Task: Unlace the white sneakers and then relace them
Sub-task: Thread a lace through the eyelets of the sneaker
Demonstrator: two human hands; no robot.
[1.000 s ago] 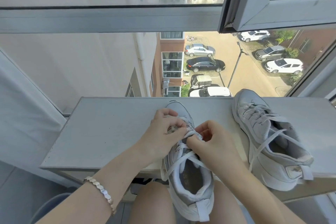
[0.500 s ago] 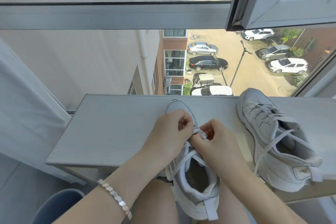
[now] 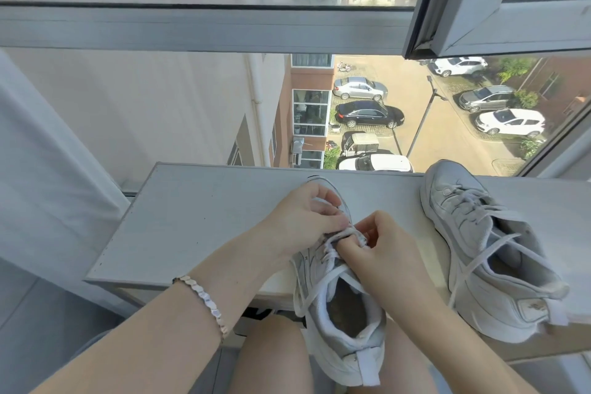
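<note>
Both hands working the lace of one white sneaker at a window. The near sneaker (image 3: 347, 326) lies toe-away on the white ledge (image 3: 198, 227), its heel overhanging the near edge between the person's thighs, its mouth open towards the camera. The left hand (image 3: 302, 221) comes in from the left over the forefoot: its fingers (image 3: 334, 219) are curled and pressed together, their tips closed on the lace (image 3: 332, 253) at the lower eyelets. The right hand (image 3: 382, 254) meets it from the right, fingers likewise curled into the palm, the thumb (image 3: 350, 248) pinching the same lace just beside the left fingertips; the two hands touch or nearly touch there, and which cannot be told. Below the pinch, slack strands cross the tongue and one hangs down the shoe's left side. A metal-link bracelet (image 3: 204, 301) sits on the left wrist. The second sneaker (image 3: 499, 281) stands on the ledge to the right, well apart from the hands, toe away, its laces (image 3: 470, 201) threaded but loose, with ends trailing over the collar. Beyond the window frame (image 3: 204, 29), parked cars (image 3: 367, 113) far below
</note>
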